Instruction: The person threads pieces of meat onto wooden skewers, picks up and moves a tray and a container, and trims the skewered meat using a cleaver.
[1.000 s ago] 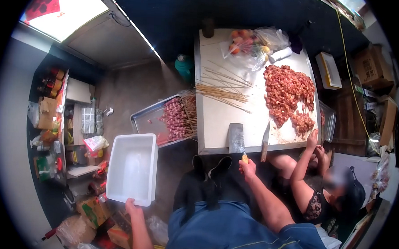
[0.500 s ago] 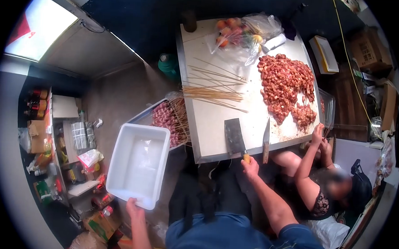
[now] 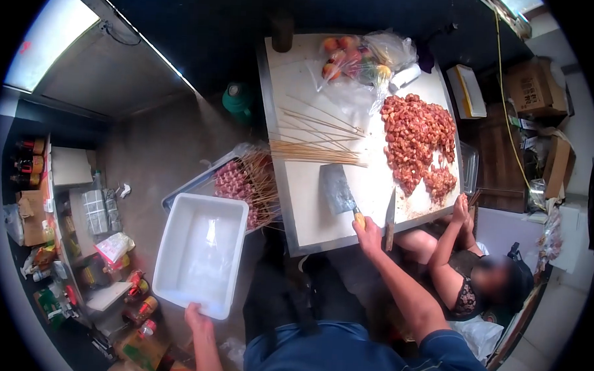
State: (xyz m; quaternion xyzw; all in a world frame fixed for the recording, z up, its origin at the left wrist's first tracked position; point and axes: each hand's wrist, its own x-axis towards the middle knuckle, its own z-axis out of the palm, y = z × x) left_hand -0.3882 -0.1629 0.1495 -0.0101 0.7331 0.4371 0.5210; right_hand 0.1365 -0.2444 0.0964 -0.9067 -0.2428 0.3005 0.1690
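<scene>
My right hand (image 3: 369,236) is closed around the wooden handle of a cleaver (image 3: 338,188), whose broad blade lies over the near part of the white table (image 3: 309,216). With my left hand (image 3: 197,317) I grip the near rim of a white plastic tub (image 3: 198,254); only a little sheen shows on its bottom. Bamboo skewers (image 3: 318,152) lie in a loose bundle beyond the cleaver. A large heap of cut raw meat (image 3: 415,141) covers the table's right side. Near its front edge rests a knife (image 3: 390,223).
Behind the tub, a tray holds skewered meat (image 3: 234,186). A plastic bag of fruit (image 3: 355,59) sits at the table's far end. To the right, a co-worker's hands (image 3: 465,209) are at the table edge. Shelves with bottles (image 3: 29,164) line the left; a green container (image 3: 237,103) stands behind.
The cleaver has shifted slightly left and farther onto the table with my right hand. The tub has moved a little down and left in view. The whole view has turned slightly.
</scene>
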